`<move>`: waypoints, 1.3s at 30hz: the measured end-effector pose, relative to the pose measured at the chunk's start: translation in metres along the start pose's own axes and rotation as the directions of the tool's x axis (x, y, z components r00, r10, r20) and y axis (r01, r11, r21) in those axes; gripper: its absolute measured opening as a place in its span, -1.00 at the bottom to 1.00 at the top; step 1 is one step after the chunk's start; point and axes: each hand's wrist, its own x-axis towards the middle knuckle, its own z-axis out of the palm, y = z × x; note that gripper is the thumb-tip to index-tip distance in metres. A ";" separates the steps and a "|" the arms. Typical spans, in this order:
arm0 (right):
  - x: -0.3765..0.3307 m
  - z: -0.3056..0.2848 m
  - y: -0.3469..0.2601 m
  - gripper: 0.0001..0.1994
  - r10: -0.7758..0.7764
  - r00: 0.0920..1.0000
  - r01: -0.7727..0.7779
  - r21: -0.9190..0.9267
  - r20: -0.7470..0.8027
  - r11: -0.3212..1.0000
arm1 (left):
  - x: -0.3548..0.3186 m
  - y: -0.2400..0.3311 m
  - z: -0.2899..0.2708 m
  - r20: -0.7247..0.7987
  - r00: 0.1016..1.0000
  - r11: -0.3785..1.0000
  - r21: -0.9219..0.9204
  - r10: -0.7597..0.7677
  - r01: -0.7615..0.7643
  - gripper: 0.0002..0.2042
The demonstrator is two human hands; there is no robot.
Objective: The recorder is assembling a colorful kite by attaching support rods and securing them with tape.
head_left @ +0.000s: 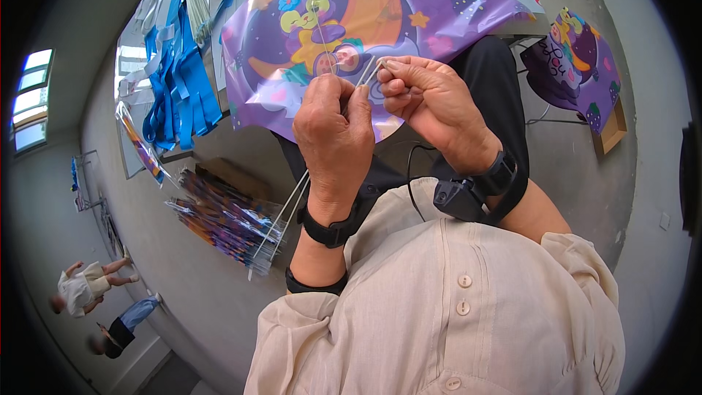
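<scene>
My left hand [333, 121] is closed around thin white rods [281, 216]. Their long ends slant down past my left wrist, and their short ends stick up beyond my thumb. Thumb and fingertips of my right hand [439, 99] pinch the upper ends of these rods, just right of the left hand. Under and beyond both hands spreads a shiny purple plastic sheet [468, 18], printed with a cartoon animal on an orange moon. A thin pale line [319, 25] runs over the sheet toward my left hand; its lower end is hidden there.
Blue ribbons [179, 77] and a bundle of white cord [196, 4] hang at the table's left side. Below them lies a heap of colourful plastic-wrapped packs [227, 223]. Another purple printed sheet [601, 77] drapes over a cardboard box [613, 132] at right. Two people are far left.
</scene>
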 end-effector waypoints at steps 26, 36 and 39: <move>0.002 -0.004 0.004 -0.90 -0.096 0.988 0.082 -0.119 -0.119 0.990 | 0.000 -0.004 0.004 -0.016 1.000 0.996 0.092 0.016 -0.014 -0.85; 0.003 -0.006 0.007 -0.91 -0.126 0.986 0.110 -0.144 -0.110 0.984 | 0.001 -0.004 0.005 -0.018 0.999 0.994 0.109 0.035 -0.032 -0.84; 0.003 -0.006 0.007 -0.91 -0.117 0.987 0.104 -0.117 -0.110 0.988 | 0.000 -0.002 0.005 0.000 1.000 0.995 0.095 0.014 -0.014 -0.85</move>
